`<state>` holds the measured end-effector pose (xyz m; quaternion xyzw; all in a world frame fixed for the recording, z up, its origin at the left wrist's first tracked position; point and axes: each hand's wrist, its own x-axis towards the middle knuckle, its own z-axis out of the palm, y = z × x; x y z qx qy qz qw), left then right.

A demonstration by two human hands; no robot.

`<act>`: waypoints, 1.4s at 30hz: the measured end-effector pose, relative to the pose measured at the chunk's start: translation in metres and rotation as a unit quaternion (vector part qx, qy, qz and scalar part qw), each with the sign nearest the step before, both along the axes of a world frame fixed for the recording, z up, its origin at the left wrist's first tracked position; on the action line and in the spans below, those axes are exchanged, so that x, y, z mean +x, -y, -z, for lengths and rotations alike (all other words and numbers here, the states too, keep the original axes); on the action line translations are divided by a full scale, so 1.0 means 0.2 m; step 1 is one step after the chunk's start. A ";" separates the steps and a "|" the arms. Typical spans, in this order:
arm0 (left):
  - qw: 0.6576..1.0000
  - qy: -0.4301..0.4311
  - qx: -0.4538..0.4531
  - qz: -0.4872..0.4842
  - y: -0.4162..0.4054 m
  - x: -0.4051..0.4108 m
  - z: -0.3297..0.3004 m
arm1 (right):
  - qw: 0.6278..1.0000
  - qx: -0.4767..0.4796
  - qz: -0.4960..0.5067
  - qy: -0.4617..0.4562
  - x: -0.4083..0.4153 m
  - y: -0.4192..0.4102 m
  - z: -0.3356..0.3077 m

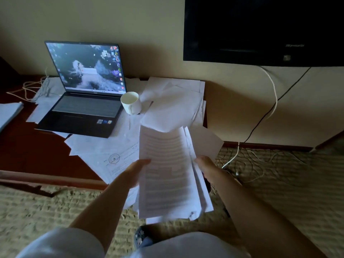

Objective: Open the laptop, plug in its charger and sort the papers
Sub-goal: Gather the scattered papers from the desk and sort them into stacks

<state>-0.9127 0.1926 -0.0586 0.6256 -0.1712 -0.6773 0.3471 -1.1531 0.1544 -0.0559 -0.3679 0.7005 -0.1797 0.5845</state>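
Above the near edge of the dark wooden desk (28,155), two hands hold one thick stack of papers (167,174) between them, printed text facing up. One is the left hand (137,169), gripping the stack's left edge with the thumb on top. The other, the right hand (205,164), grips the right edge, where the sheets fan out a little; its fingers are hidden under the pages. The stack is blurred, so its sheets cannot be counted.

One laptop (83,94) stands open at the back left of the desk, screen lit with a wallpaper and a column of icons. A tangle of pale charger cable (35,86) lies just to its left; whether it is plugged into the laptop cannot be seen. One white mug (131,102) stands upright just right of the keyboard.

Loose papers lie in several places: a heap of white sheets (175,97) at the back right corner, a spread of printed sheets (104,151) in front of the laptop, one of them bearing a round stamp (114,158), and a separate pile (9,112) at the far left edge.

One dark television (260,28) hangs on the wall at right, with two cables (273,90), one white and one black, trailing down to the woven carpet (288,183)
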 end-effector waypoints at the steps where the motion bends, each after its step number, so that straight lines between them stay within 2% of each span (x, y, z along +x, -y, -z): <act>1: 1.000 0.003 -0.002 -0.005 0.00 0.00 0.00 | 1.000 0.013 -0.015 0.010 0.02 0.00 0.00; 3: 0.998 0.039 -0.005 -0.040 0.00 -0.02 -0.02 | 0.999 0.014 -0.040 0.021 0.05 -0.02 -0.03; 5: 0.988 0.115 -0.035 -0.096 0.00 -0.05 -0.05 | 0.997 -0.006 -0.040 0.059 0.07 -0.01 -0.04; 7: 0.968 0.184 -0.100 -0.138 0.01 -0.07 -0.12 | 0.996 -0.069 -0.007 0.054 0.12 0.01 -0.08; 10: 0.946 0.170 -0.210 -0.178 0.07 -0.09 -0.31 | 0.981 -0.187 0.036 0.043 0.21 0.05 -0.23; 13: 0.899 0.235 -0.320 -0.185 0.16 -0.09 -0.52 | 0.951 -0.296 0.066 0.062 0.28 0.12 -0.40; 15: 0.873 0.268 -0.361 -0.191 0.19 -0.08 -0.61 | 0.939 -0.327 0.079 0.076 0.30 0.16 -0.48; 17: 0.868 0.265 -0.374 -0.191 0.18 -0.08 -0.64 | 0.930 -0.349 0.086 0.075 0.29 0.17 -0.52; 21: 0.880 0.253 -0.364 -0.170 0.13 -0.04 -0.54 | 0.938 -0.327 0.093 0.065 0.30 0.13 -0.50; 25: 0.876 0.234 -0.365 -0.213 0.13 -0.01 -0.54 | 0.912 -0.376 0.138 0.085 0.36 0.16 -0.52; 31: 0.880 0.235 -0.375 -0.171 0.13 0.04 -0.59 | 0.913 -0.371 0.152 0.074 0.38 0.13 -0.49; 35: 0.860 0.212 -0.419 -0.200 0.17 0.02 -0.70 | 0.891 -0.408 0.186 0.075 0.44 0.19 -0.55; 42: 0.824 0.250 -0.456 -0.224 0.24 0.07 -0.78 | 0.867 -0.457 0.184 0.072 0.47 0.19 -0.57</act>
